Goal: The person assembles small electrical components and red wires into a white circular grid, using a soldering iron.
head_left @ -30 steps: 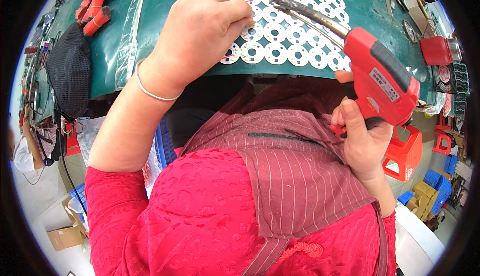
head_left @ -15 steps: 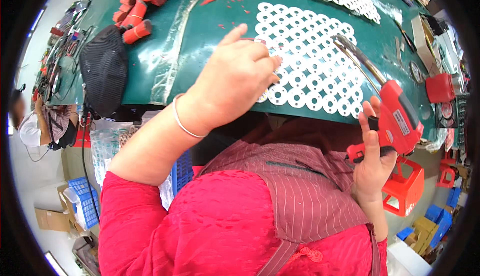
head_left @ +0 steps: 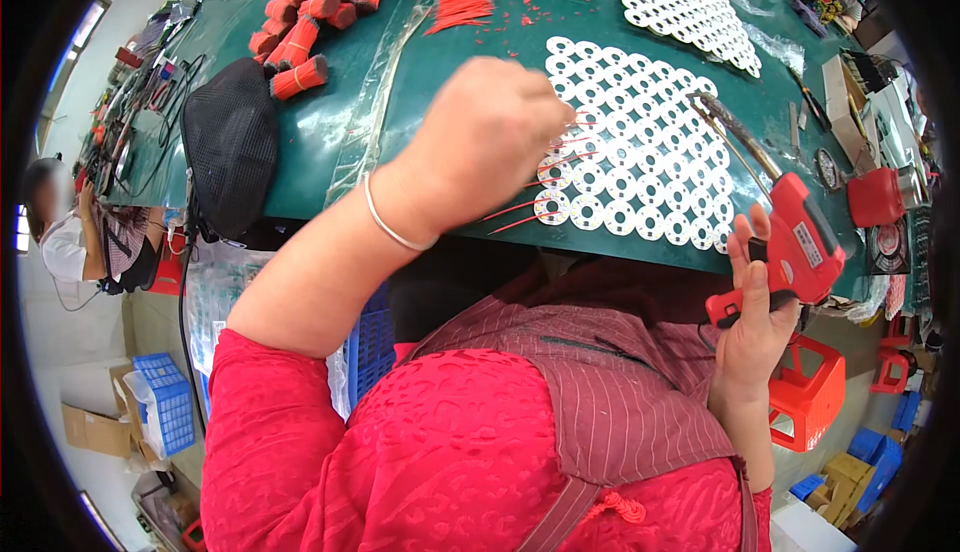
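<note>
at the near edge of a dark green workbench (head_left: 450, 62), seen from above the person's head, the left hand (head_left: 485, 142) is raised over the bench with its fingers pinched together on a few thin red wires (head_left: 545, 177), whose loose ends fan out toward the near edge. a thin pale bangle (head_left: 390, 227) circles that wrist, and the forearm comes out of a bright red sleeve (head_left: 330, 422). just under and to the right of the hand lies a white panel of small round circuit boards (head_left: 640, 152), rings joined in rows, flat on the bench; the wires touch or overlap its near left corner, though exactly which ring they meet cannot be told. to the right, the right hand (head_left: 755, 312) is closed around the grip of a red pistol-shaped soldering tool (head_left: 790, 247), its long metal tip (head_left: 730, 127) stretching up and left over the panel's right side. a second white panel (head_left: 690, 7) lies at the far right of the bench. at the far left are bundles of red wire (head_left: 320, 12) and a loose scatter of red wires (head_left: 465, 7) beside them. a black mesh pouch (head_left: 230, 147) rests on the left part of the bench. a red plastic stool (head_left: 810, 392) stands on the floor at the near right, and blue crates (head_left: 165, 402) sit at the near left.
</note>
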